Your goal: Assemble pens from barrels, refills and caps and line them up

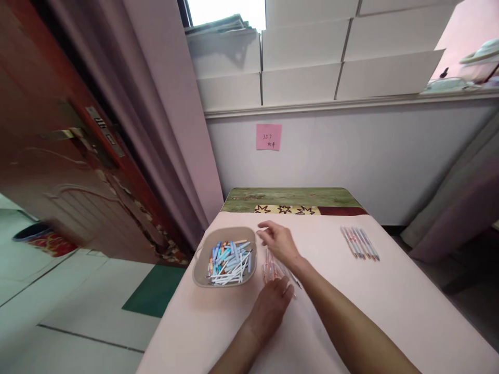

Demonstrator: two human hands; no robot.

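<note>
A small pile of clear pens with pinkish markings [272,266] lies on the table between my two hands. My left hand [271,304] is at the near end of this pile, its fingers curled in around the pens' ends. My right hand [279,243] reaches over the pile's far end, fingers stretched toward the basket and nothing visible in them. Just left of it stands a beige plastic basket [199,281] holding blue caps [234,250], thin white refills [226,279] and some orange-brown pieces.
A neat row of clear pens [359,243] lies at the table's right. The pale pink tabletop [202,332] ends at a green patterned strip [288,196] by the wall. A pink note [268,137] is stuck there. Left are a red door [78,156] and a bin [47,239].
</note>
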